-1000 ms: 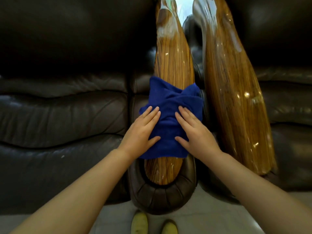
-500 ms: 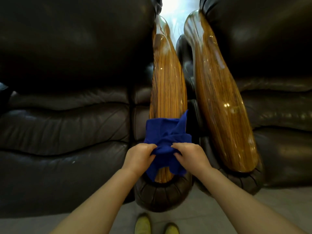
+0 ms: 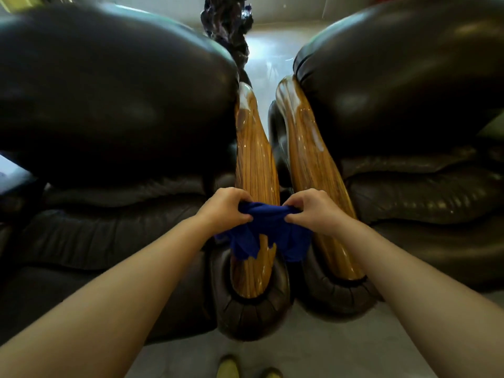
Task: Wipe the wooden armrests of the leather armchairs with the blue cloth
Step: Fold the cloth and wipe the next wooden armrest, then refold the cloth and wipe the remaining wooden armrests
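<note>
Two glossy wooden armrests run side by side between two dark leather armchairs: the left armrest (image 3: 255, 165) and the right armrest (image 3: 311, 162). The blue cloth (image 3: 268, 231) is bunched and lifted just above the left armrest's front half, its ends hanging down. My left hand (image 3: 225, 208) is shut on the cloth's left side. My right hand (image 3: 313, 210) is shut on its right side, over the gap between the armrests. The cloth hides part of the left armrest.
The left armchair (image 3: 109, 105) and right armchair (image 3: 409, 91) fill both sides. Padded leather arm fronts (image 3: 251, 315) bulge toward me. Pale tiled floor (image 3: 313, 350) lies below, with my yellow shoes (image 3: 229, 368) at the bottom edge. A dark carved object (image 3: 226, 20) stands behind.
My hands went from pressing the cloth flat on the left armrest to gripping and lifting it bunched. The view pulled back and up, showing more of both chair backs.
</note>
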A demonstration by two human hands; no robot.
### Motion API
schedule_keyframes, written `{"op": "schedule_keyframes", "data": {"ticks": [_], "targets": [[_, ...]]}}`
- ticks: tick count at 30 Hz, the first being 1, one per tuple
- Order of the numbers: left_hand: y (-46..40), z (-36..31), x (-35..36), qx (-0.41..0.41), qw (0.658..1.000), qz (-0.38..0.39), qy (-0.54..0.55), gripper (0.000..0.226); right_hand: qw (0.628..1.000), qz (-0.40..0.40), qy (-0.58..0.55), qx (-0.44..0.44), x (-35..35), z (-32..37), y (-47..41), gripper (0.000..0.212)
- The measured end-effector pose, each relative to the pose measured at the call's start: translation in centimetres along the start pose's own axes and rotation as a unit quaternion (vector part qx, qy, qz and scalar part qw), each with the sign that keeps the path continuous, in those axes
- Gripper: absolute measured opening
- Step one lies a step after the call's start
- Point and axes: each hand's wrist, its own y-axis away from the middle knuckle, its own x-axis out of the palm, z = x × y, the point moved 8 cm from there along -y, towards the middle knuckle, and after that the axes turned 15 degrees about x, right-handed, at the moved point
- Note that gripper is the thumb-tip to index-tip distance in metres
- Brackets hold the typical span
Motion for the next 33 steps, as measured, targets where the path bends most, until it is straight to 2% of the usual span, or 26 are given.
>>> {"op": "schedule_keyframes", "data": {"ticks": [10, 17, 20, 24, 33], "targets": [[-4.6, -11.2, -8.7, 0.073, 0.996, -0.033, -0.027, 0.025, 0.997, -0.072, -0.008, -0.021, -14.3, 3.2, 5.3, 0.017], [-8.5, -17.6, -10.1, 0.079, 0.996, -0.045, -0.025, 0.024, 0.995, -0.087, -0.015, -0.040, -21.8, 1.9, 7.2, 0.018], [-10.6, -19.1, -8.9, 0.058, 0.996, -0.065, -0.013, 0.024, 0.995, -0.074, -0.018, -0.056, -24.0, -0.3, 6.4, 0.019], [-12.5, -18.5, -5.4, -0.010, 0.993, -0.104, 0.054, 0.024, 0.996, -0.039, -0.013, -0.078, -25.0, -4.1, 3.9, 0.018], [-14.8, -14.9, 2.7, -0.129, 0.968, -0.142, 0.164, 0.017, 0.996, 0.020, -0.027, -0.079, -22.3, -11.5, -1.9, 0.017]]}}
